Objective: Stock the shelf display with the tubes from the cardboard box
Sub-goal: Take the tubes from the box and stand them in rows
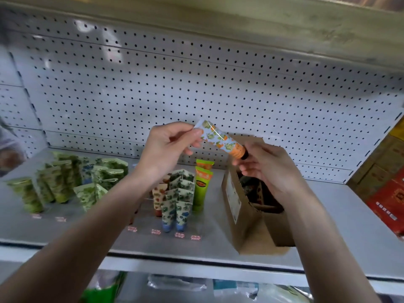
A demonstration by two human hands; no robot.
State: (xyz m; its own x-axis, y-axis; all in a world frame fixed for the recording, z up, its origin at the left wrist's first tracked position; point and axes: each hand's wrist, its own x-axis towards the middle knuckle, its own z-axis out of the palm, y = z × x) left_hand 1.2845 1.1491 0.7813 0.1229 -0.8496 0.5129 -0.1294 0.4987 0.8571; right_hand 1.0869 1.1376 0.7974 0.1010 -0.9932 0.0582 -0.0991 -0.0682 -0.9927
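Observation:
An orange-patterned tube (220,139) hangs in the air above the shelf (140,241), held between both hands. My left hand (168,149) pinches its flat crimped end, and my right hand (266,167) holds the dark cap end. Below my right hand stands the open cardboard box (244,221) with more tubes inside. Rows of patterned tubes (177,197) stand upright at the shelf's middle, beside two green-and-orange tubes (202,184).
A cluster of green-patterned tubes (65,182) fills the shelf's left part. White pegboard (196,84) backs the shelf. Red and brown cartons (384,186) sit at the far right. Small price labels (179,235) line the front. Packaged goods (175,283) lie on the shelf below.

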